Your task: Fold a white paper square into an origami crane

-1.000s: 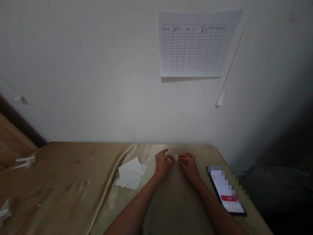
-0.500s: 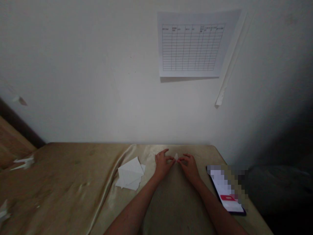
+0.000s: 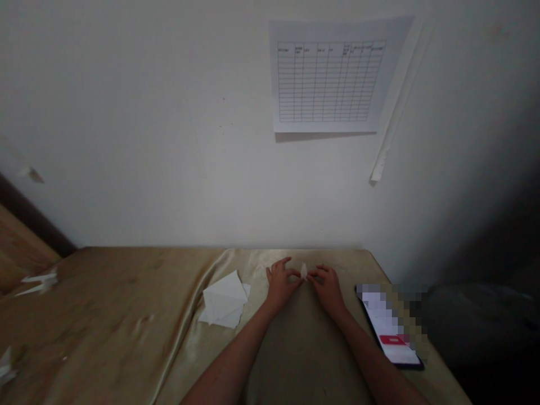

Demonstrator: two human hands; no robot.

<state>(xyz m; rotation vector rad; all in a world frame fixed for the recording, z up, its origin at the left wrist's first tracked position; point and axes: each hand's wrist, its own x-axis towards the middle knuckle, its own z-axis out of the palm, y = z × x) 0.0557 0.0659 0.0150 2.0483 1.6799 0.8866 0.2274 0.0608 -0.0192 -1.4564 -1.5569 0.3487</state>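
A small whitish folded paper (image 3: 304, 271) stands pointed end up between my two hands, near the back of the cloth-covered table. My left hand (image 3: 280, 282) pinches its lower left side with thumb and index finger, the other fingers raised. From the right, my right hand (image 3: 327, 286) pinches its lower right side in the same way. To the left of my left hand lies a loose pile of white paper sheets (image 3: 225, 299).
A phone (image 3: 390, 332) with a lit screen lies at the table's right edge. White paper pieces (image 3: 40, 281) rest at the far left of the gold cloth (image 3: 126, 315). A printed table sheet (image 3: 329, 84) hangs on the wall behind.
Both hands keep their pinch on the small paper, which looks slightly narrower and more upright. Otherwise the view has barely shifted.
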